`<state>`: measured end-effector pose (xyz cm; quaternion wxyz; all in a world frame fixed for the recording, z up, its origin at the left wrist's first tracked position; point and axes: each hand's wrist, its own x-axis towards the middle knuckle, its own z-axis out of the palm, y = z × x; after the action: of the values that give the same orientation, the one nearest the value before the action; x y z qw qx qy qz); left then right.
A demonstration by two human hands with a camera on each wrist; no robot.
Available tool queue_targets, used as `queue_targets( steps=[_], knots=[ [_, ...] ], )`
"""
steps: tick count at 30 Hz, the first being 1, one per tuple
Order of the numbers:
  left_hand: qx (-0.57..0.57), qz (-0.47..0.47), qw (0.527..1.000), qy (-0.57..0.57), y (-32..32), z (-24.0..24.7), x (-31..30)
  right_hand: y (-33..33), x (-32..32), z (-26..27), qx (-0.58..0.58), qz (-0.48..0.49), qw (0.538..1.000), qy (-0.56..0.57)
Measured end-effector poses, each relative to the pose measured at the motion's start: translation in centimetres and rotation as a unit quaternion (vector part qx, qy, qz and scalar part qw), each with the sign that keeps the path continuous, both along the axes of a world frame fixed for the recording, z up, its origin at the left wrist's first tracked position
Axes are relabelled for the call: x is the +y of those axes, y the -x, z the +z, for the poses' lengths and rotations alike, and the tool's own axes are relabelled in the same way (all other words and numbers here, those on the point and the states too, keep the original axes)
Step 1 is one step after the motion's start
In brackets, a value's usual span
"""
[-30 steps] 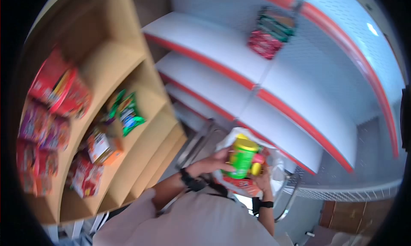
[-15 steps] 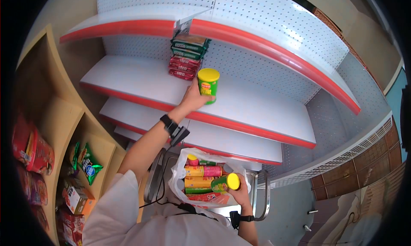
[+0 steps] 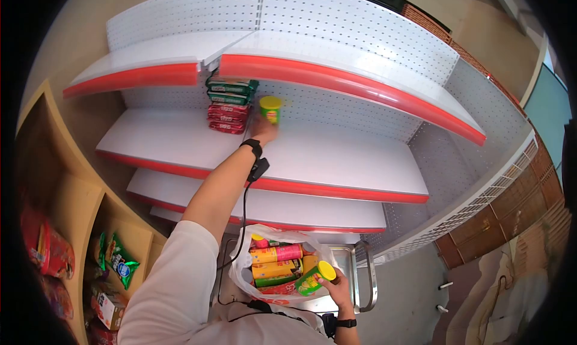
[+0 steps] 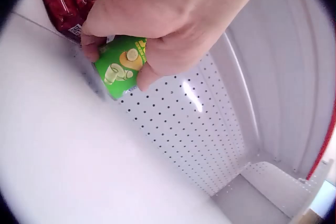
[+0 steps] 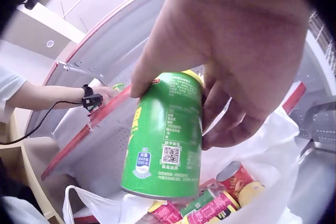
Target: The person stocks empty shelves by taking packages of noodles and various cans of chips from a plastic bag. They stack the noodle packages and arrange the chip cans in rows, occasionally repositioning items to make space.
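My left hand [image 3: 259, 128] reaches to the back of the white shelf [image 3: 336, 155] and grips a green chip can with a yellow lid [image 3: 270, 109], right beside a stack of red and green snack packets [image 3: 227, 103]. In the left wrist view the fingers [image 4: 157, 35] curl round the green can [image 4: 122, 66] against the pegboard wall. My right hand [image 3: 338, 286] holds a second green can [image 3: 314, 278] over a white plastic bag [image 3: 247, 249]. The right wrist view shows that can [image 5: 165, 137] gripped near its top.
The bag [image 5: 252, 155] sits in a metal cart [image 3: 363, 279] and holds several red, yellow and green cans [image 3: 273, 262]. Red-edged white shelves run below and above. A wooden rack [image 3: 90, 225] at the left carries snack bags and boxes.
My left hand carried its green can from the bag up to the shelf, then further back beside the packet stack. My right hand stayed at the bag with the other can.
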<state>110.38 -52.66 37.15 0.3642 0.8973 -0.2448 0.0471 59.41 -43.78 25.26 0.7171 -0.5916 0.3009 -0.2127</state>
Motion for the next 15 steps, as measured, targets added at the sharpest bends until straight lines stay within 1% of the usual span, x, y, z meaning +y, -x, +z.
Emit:
queue_targets(
  steps=[1,2,3,5,6,7,8,9,11,12,14,15],
  knots=[
    [0.011,0.002,1.000,-0.009,-0.4,-0.4,0.2,0.1,-0.2,0.2,0.000,-0.009,1.000,0.002],
    [0.003,0.021,0.999,-0.041,-2.4,-2.3,-1.0,0.2,-0.1,0.4,-0.010,-0.005,1.000,0.013],
    [0.032,-0.002,0.998,-0.063,-2.2,-1.4,-0.7,0.4,-0.1,0.6,-0.019,-0.002,1.000,0.023],
    [0.046,0.055,0.995,-0.070,-2.3,-0.8,-0.8,0.4,0.0,1.9,-0.018,-0.018,0.999,0.027],
    [0.061,-0.005,0.995,-0.074,-3.6,-0.7,-0.3,0.3,0.1,2.3,-0.032,-0.010,0.999,0.026],
    [0.030,-0.096,0.990,-0.100,-4.6,-1.1,-0.3,0.5,0.1,2.7,-0.044,-0.008,0.999,0.028],
    [0.013,-0.121,0.988,-0.093,-5.0,-1.4,-0.4,0.6,0.0,2.9,-0.048,-0.004,0.998,0.039],
    [0.154,-0.095,0.983,-0.041,-1.0,2.5,1.4,0.4,0.1,3.4,-0.065,-0.009,0.998,0.019],
    [0.132,-0.142,0.973,-0.122,0.0,4.0,1.7,-0.3,-0.1,3.8,-0.082,-0.008,0.997,0.008],
    [0.133,-0.142,0.973,-0.120,0.2,4.2,2.0,-1.0,-0.2,4.1,-0.081,-0.008,0.997,0.009],
    [0.111,-0.174,0.975,-0.083,0.8,3.9,2.9,-1.9,-0.2,4.7,-0.093,0.005,0.996,-0.010],
    [0.114,-0.166,0.976,-0.079,0.5,3.6,2.8,-2.2,-0.4,4.9,-0.091,0.014,0.996,-0.009]
  ],
)
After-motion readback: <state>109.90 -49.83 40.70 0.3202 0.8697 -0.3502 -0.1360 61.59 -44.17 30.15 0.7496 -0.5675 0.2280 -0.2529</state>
